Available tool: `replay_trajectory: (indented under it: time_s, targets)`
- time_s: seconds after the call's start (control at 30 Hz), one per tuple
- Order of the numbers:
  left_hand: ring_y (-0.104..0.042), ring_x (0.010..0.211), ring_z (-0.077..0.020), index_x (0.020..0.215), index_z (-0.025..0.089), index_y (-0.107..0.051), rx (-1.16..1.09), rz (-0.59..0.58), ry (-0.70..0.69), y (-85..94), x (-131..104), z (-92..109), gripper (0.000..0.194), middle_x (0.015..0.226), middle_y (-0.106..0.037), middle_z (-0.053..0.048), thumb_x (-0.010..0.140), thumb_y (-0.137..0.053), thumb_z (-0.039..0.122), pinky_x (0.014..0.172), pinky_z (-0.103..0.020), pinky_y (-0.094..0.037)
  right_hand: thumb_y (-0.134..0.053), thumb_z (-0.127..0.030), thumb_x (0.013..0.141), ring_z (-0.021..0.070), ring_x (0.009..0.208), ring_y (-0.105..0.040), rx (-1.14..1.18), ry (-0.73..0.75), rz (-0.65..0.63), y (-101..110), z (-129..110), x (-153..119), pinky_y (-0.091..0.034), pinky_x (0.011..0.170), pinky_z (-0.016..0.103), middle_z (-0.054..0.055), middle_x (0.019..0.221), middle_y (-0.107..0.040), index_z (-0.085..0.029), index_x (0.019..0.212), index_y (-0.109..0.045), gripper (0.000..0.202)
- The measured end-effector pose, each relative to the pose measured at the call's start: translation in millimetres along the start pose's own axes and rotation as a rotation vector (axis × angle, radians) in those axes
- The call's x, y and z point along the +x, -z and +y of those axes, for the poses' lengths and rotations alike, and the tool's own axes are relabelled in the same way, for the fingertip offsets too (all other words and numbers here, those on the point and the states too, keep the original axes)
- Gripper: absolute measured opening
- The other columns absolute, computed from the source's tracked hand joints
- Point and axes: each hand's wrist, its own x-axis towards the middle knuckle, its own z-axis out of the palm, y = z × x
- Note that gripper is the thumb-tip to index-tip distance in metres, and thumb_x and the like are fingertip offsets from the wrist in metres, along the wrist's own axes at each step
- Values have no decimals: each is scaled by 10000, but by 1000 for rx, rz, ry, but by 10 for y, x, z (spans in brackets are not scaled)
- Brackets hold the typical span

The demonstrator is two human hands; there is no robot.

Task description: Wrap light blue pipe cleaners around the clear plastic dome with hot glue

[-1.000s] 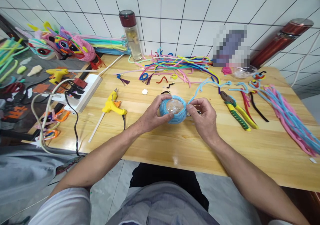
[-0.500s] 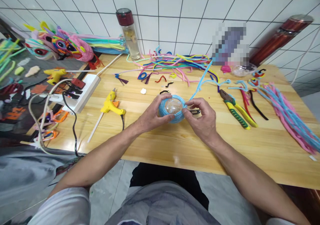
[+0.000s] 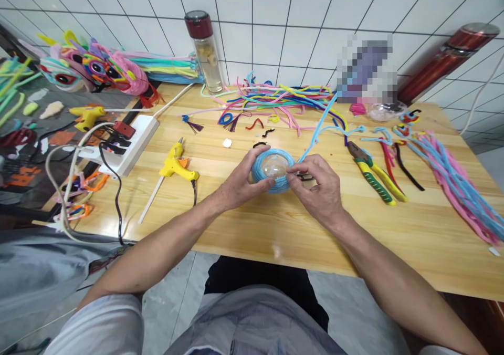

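Observation:
A clear rounded plastic form (image 3: 271, 167) wrapped round with blue pipe cleaner (image 3: 259, 177) is held above the wooden table (image 3: 236, 229). My left hand (image 3: 244, 181) grips its left side, thumb along the near edge and fingers over the far edge. At the right side of the wrapped form, my right hand (image 3: 318, 187) pinches the blue strand with thumb and forefinger. The loose strand (image 3: 321, 124) runs up and away from there to the back of the table. A small dark object (image 3: 306, 177) lies partly hidden behind my right fingers.
Yellow glue gun (image 3: 175, 163) and white power strip (image 3: 136, 145) lie left. Green-yellow pliers (image 3: 374, 174) and pink-blue pipe cleaners (image 3: 457, 187) lie right. Behind are mixed pipe cleaners (image 3: 271, 100), a glass bottle (image 3: 207, 55) and a red flask (image 3: 444, 61). Colourful masks (image 3: 94, 71) stand back left.
My right fingertips have shifted slightly at the right edge of the wrapped form, and the strand sits a little differently there. The whole view has moved slightly.

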Motion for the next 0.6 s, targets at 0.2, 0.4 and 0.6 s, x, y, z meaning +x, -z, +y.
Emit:
replay_trajectory:
  time_s: [0.2,0.4,0.6]
  targets:
    - [-322,1661,-370,1482,261,-465,-40,75,-16,-71,-5,-97,751,1735,-346,-185,894,-777,609,1345,-592,-323,-707,-241,937,228,799,-661,-13,-11,0,1,-4,-2,-579,729,412,35,852,-694,-283,935,-763,70]
    - [-387,1634,-342,1561,250,-460,9,72,-19,-87,-33,-59,706,1698,-447,-164,982,-685,587,1370,-560,-293,-705,-224,950,212,783,-651,-51,20,35,-25,0,-21,-564,707,386,26,826,-664,-264,938,-754,65]
    - [-234,1703,-334,1660,240,-360,150,32,-92,-141,-67,-54,719,1784,-323,-160,1067,-500,621,1407,-568,-195,-705,-194,945,200,772,-650,-65,45,55,-47,-14,-33,-560,704,369,27,826,-671,-240,936,-761,73]
